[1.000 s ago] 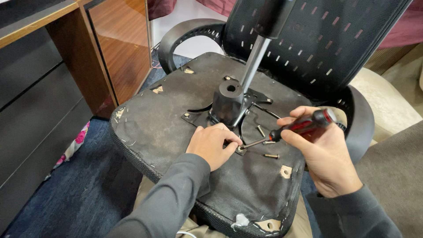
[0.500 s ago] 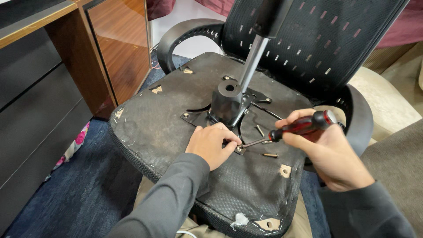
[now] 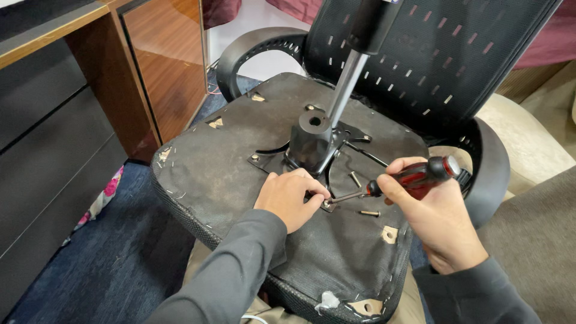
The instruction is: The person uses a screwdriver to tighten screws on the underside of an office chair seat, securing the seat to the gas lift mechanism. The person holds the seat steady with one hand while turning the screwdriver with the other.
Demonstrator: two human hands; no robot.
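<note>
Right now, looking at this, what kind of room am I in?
Probably a home office or study, not a workshop. A wooden desk with dark drawers stands on the left, blue carpet covers the floor, and a beige sofa sits on the right. The upturned office chair lies between them.

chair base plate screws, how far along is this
Done: two loose screws lie on the upturned seat underside. In hand: the right hand holds a red-handled screwdriver, tip at the plate's near corner, where the left hand pinches. Left: the far-left corner screw remains seated in the metal plate.
</note>
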